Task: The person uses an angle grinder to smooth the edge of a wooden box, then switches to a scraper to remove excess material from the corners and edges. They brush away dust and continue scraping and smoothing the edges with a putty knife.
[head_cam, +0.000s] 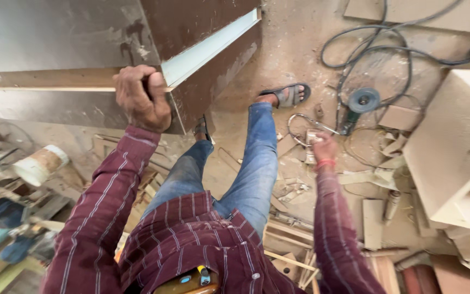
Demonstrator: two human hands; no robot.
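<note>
My left hand (141,99) grips the corner edge of a large brown laminated board structure (202,65) with a pale inner strip. My right hand (323,147) hangs low over the dusty floor and seems to hold a small pale object; what it is cannot be made out. A metal clamp or pair of pliers (303,126) lies on the floor just beyond that hand. I wear a maroon striped shirt, blue jeans and sandals, and my right foot (288,95) is stepped forward.
An angle grinder (361,103) with a coiled dark cable (376,49) lies on the floor ahead. A pale wooden box (458,141) stands at right. Wood scraps (373,220) litter the floor. A white bucket (40,163) and tools sit at left.
</note>
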